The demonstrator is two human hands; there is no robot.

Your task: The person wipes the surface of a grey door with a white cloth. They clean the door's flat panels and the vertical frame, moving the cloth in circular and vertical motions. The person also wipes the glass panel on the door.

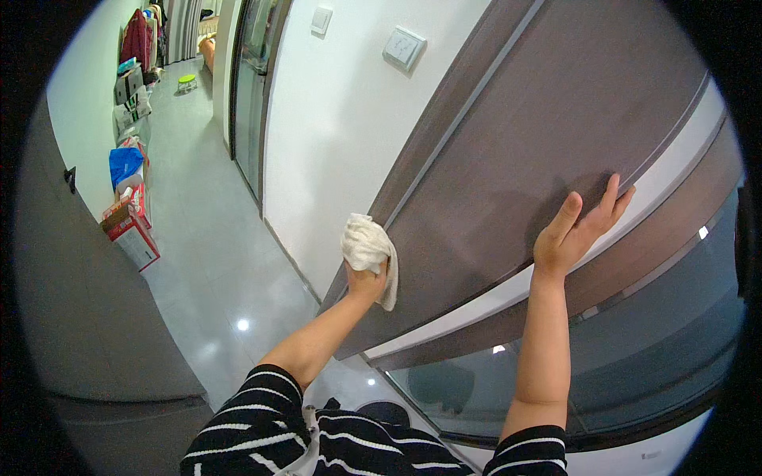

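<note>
My left hand (365, 283) is wrapped around a bunched white cloth (366, 242), with a loose end hanging down beside the fingers. It holds the cloth against the brown door frame (421, 151), close to a thin silver strip. To the right of that strip is a large flat brown door (556, 103). My right hand (578, 234) is open, fingers and thumb spread, by the right edge of the door; it holds nothing. Whether its palm presses on the door I cannot tell.
White switch plates (405, 48) sit on the wall to the left of the frame. A glass door (251, 95) opens off the grey tiled hallway (190, 198). Boxes (135, 238) and bags line the left wall. Another dark door panel (95, 278) stands at left, glass (619, 357) at lower right.
</note>
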